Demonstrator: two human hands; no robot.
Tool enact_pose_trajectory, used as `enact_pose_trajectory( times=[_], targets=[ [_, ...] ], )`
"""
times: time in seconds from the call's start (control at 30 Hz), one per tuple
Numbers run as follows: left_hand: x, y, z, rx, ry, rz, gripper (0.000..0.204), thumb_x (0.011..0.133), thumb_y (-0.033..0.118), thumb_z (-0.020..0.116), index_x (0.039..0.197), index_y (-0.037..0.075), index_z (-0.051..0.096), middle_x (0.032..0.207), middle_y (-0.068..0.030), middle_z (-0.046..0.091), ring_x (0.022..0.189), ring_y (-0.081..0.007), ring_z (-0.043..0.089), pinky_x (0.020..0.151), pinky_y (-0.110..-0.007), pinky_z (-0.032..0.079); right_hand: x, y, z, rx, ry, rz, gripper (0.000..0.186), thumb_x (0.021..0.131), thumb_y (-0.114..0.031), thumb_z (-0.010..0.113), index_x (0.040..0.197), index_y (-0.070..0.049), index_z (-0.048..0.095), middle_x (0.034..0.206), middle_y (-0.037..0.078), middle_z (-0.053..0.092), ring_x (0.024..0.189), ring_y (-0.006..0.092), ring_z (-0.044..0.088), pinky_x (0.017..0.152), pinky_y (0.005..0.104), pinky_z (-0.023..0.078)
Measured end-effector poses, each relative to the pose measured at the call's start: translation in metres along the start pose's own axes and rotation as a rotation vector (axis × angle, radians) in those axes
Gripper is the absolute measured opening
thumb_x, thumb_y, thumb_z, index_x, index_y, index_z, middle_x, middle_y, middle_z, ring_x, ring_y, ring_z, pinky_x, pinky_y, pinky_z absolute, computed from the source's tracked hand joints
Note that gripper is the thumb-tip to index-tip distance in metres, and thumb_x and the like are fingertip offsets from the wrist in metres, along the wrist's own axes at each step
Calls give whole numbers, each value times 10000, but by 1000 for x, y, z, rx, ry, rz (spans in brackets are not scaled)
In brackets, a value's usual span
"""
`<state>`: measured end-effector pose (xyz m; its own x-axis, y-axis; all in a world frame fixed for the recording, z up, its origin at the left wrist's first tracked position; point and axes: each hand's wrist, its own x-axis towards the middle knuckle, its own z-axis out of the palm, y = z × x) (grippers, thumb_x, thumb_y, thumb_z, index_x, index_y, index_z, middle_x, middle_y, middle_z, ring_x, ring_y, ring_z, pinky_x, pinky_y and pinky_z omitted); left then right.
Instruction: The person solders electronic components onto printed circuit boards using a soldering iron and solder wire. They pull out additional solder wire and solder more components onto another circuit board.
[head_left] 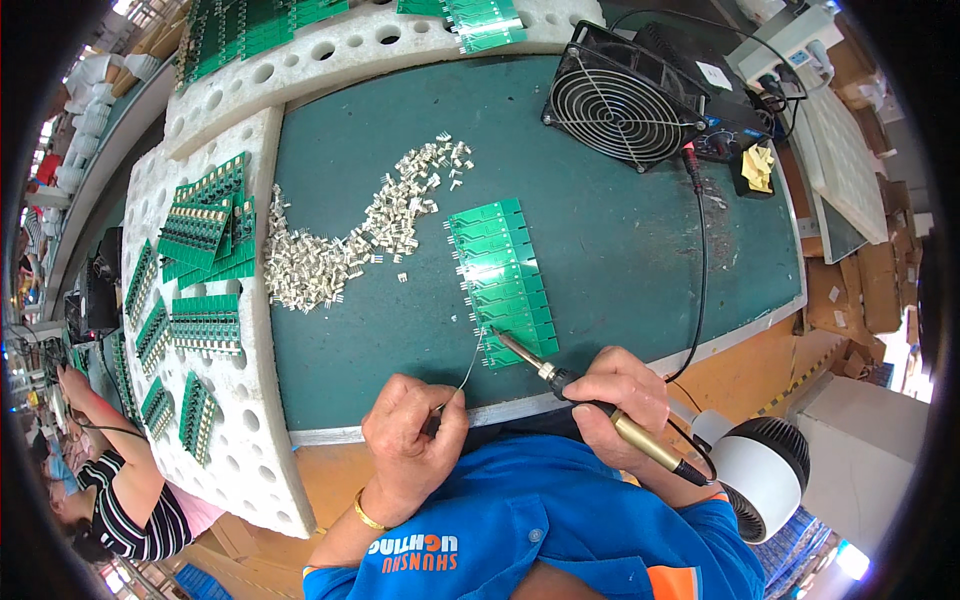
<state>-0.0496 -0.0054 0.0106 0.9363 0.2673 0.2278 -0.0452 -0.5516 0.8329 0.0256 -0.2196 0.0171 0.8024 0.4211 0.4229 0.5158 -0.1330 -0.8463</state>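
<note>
A green circuit board panel lies on the dark green work mat, with small white connectors along its left edge. My right hand grips a soldering iron by its black and gold handle. The iron's tip touches or hovers just over the panel's lower left part; which of the two I cannot tell. Closed in a pinch, my left hand holds a thin strand of solder wire whose far end reaches the panel's edge beside the tip.
Loose white connectors are heaped left of the panel. White foam boards at left and back carry more circuit boards. A black fan, a soldering station and a yellow sponge stand back right. The iron's cable crosses the mat's right side.
</note>
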Motion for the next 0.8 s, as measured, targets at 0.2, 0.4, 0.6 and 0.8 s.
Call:
enact_pose_trajectory(
  times=[0.2,0.4,0.6,0.8],
  targets=[
    [3,6,-1,-4,-22,-72,80,738,-25,743,747,31,686,649,-60,551,489,-137,502,449,-278,387,2,-1,3,-24,-15,32,237,716,20,740,941,-32,692,716,69,589,582,200,547,501,324,429],
    [2,3,-1,-28,-23,-58,89,761,-41,727,763,13,656,679,-29,519,518,-76,410,461,-250,302,4,-1,4,-30,-6,35,230,717,40,728,931,-35,688,716,67,590,588,201,550,508,325,435],
    [4,7,-3,-4,-30,-96,85,745,-37,739,741,23,679,654,-46,536,492,-111,487,447,-267,366,2,2,5,-41,-16,37,234,713,37,731,930,-35,683,714,67,591,591,204,558,513,327,445],
    [2,6,-2,-41,-24,-87,87,763,-35,728,764,14,657,678,-25,507,513,-73,396,459,-247,288,2,2,6,-44,-18,35,227,715,33,731,926,-35,682,714,67,594,586,205,559,510,330,447]
  ],
)
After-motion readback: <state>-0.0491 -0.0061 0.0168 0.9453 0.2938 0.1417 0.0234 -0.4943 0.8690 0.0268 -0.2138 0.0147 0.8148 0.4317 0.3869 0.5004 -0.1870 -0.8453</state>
